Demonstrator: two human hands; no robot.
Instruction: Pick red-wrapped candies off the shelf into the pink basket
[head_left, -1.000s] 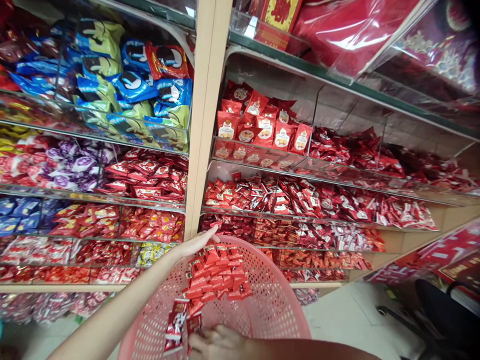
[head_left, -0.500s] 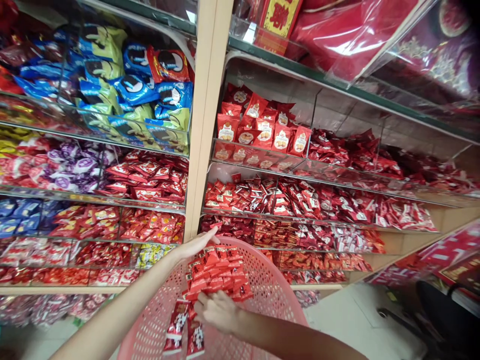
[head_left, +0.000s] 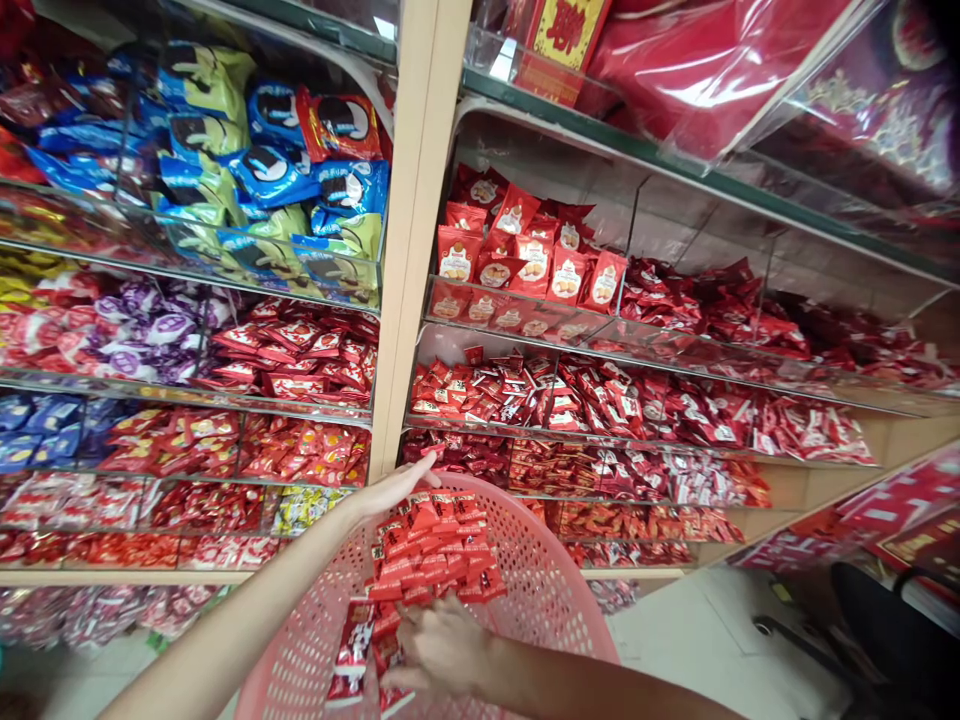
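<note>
A pink perforated plastic basket [head_left: 559,570] stands in front of me, with a heap of small red candy packets [head_left: 431,550] in its far part. My left hand [head_left: 397,487] rests at the basket's far left rim, fingers stretched out and holding nothing. Inside the basket, my right hand [head_left: 442,645] is closed around a dark red candy packet [head_left: 386,652] with a white end. Its fingertips are partly hidden among the packets. Another dark red packet [head_left: 352,645] lies just left of it.
Shelves with clear-fronted bins of wrapped sweets rise behind the basket, split by a wooden upright [head_left: 416,200]. Blue and green packs [head_left: 262,175] fill the upper left bin. At right, a black chair [head_left: 892,630] stands on the tiled floor [head_left: 690,640].
My right hand has shifted slightly down and toward me, onto the dark red packet at the near end of the heap. The left hand has stayed at the rim.
</note>
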